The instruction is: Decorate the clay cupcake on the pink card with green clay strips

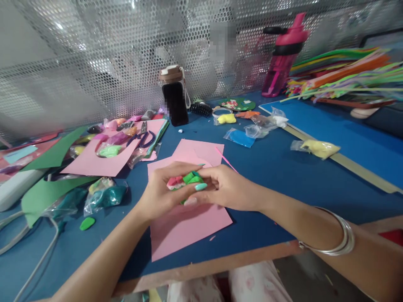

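My left hand (160,195) and my right hand (225,186) meet over a pink paper sheet (185,228) on the blue table. Both are closed around a small clay piece (185,181) made of green and red-pink bits. Left-hand fingers curl over its top, and the right fingers and thumb pinch it from the right. A thin pink stick (226,159) lies just beyond the right hand. Silver bangles (338,235) sit on my right wrist.
Bags of teal clay (105,197), blue clay (239,137) and yellow clay (319,148) lie around. Pink and green cut paper (94,161) covers the left. A brown-capped bottle (174,98), a pink bottle (283,56) and coloured pipe cleaners (346,71) stand at the back by the mesh wall.
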Demonstrator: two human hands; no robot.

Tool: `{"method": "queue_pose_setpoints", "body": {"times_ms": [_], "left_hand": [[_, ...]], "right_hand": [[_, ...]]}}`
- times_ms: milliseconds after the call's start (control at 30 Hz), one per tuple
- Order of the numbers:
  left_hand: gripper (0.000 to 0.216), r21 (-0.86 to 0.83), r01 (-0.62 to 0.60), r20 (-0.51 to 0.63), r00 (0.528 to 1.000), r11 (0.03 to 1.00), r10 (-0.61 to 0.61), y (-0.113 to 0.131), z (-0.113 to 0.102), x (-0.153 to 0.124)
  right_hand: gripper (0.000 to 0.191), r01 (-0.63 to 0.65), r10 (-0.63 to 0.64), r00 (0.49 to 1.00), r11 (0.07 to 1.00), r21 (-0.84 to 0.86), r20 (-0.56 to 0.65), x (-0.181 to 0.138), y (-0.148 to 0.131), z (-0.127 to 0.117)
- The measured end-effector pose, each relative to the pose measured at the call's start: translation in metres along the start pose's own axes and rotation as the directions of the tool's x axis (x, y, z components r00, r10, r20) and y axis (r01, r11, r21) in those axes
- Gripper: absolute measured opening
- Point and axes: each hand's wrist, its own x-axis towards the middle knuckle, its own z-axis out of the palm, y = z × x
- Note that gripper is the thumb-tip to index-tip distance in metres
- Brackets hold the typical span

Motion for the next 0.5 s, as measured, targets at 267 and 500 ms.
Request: {"method": "queue_pose_setpoints", "body": {"times_ms": [267,500], "left_hand": [[0.01,0.211,0.068,-0.301,0.953,0.975,-0.002,0.002,-0.01,0.0],[0.056,-0.013,0.019,-0.342,0.94,1.0,-0.023,-0.006,-0.016,0.003]], "right_hand": [[0.028,-0.176,0.178,0.984,0.971,0.163,0.002,0.003,-0.001,-0.006],[0.037,0.086,-0.071,0.995,0.957,0.278,-0.064,0.004,-0.004,-0.013]]}}
